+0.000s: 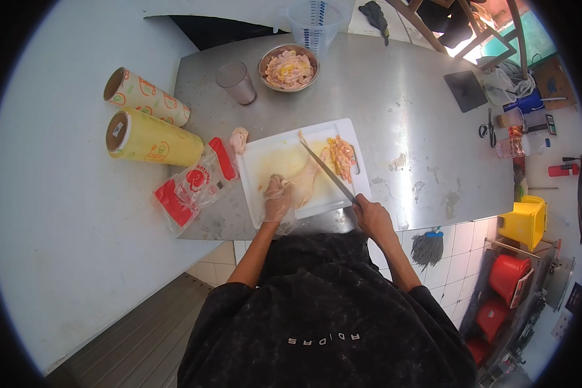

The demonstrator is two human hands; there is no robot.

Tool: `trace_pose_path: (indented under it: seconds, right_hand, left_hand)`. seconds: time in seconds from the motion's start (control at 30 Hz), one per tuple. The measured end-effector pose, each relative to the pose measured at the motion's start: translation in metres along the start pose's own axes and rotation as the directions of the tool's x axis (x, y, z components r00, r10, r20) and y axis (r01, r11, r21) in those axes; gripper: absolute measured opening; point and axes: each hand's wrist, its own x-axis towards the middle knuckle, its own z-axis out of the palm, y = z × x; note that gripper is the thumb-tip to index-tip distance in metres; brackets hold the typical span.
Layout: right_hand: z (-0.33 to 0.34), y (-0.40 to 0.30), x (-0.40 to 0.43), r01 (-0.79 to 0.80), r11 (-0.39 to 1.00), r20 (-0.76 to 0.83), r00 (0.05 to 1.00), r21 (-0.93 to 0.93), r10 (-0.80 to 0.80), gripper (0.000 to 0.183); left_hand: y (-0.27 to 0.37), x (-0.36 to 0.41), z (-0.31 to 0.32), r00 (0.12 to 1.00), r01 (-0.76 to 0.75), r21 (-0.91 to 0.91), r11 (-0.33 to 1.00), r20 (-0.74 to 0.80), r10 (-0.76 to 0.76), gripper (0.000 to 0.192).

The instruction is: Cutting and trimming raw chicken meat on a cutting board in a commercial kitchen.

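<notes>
My left hand [277,198], in a clear plastic glove, grips the thick end of a raw chicken leg [306,180] lying on a white cutting board [266,148]. My bare right hand [372,216] is closed around the handle of a long kitchen knife [331,173]. Its blade points up and left, crossing over the thin end of the leg; whether it touches the meat I cannot tell. On the board's right side lies a heap of yellowish skin and fat trimmings [341,157]. A small chicken piece [239,140] rests by the board's upper left corner.
Beyond the board stand a steel bowl of cut chicken [291,70], a tumbler [236,83] and a plastic measuring jug [314,22]. Two film rolls [155,140] and a printed plastic bag [196,184] lie left. Scissors [488,128] and a dark flat slab [465,91] are far right.
</notes>
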Motion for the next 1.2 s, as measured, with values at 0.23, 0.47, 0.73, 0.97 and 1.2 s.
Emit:
trace_pose_path:
  seconds: [0.23, 0.47, 0.73, 0.97, 1.2]
  right_hand:
    - [0.008, 0.002, -0.007, 0.228, 0.956, 0.088, 0.973, -0.183, -0.215, 0.021]
    - [0.031, -0.005, 0.019, 0.208, 0.974, 0.122, 0.973, -0.089, -0.196, 0.021]
    - [0.056, -0.059, 0.083, 0.368, 0.929, -0.097, 0.924, -0.03, -0.369, 0.021]
    - [0.044, -0.057, 0.064, 0.216, 0.976, 0.006, 0.976, 0.031, -0.216, 0.027]
    - [0.058, -0.041, 0.051, 0.123, 0.983, 0.075, 0.988, 0.133, -0.134, 0.026]
  left_hand:
    - [-0.023, -0.02, 0.021, 0.935, -0.294, 0.444, 0.846, -0.05, 0.351, 0.023]
    - [-0.015, -0.038, 0.023, 0.924, -0.365, 0.688, 0.628, 0.184, 0.335, 0.012]
    - [-0.047, -0.041, 0.036, 0.878, -0.408, 0.725, 0.555, 0.144, 0.457, 0.013]
    - [-0.012, -0.042, 0.012, 0.925, -0.38, 0.644, 0.664, 0.279, 0.259, 0.014]
    - [-0.032, -0.025, -0.016, 0.919, -0.389, 0.346, 0.854, 0.082, 0.385, 0.017]
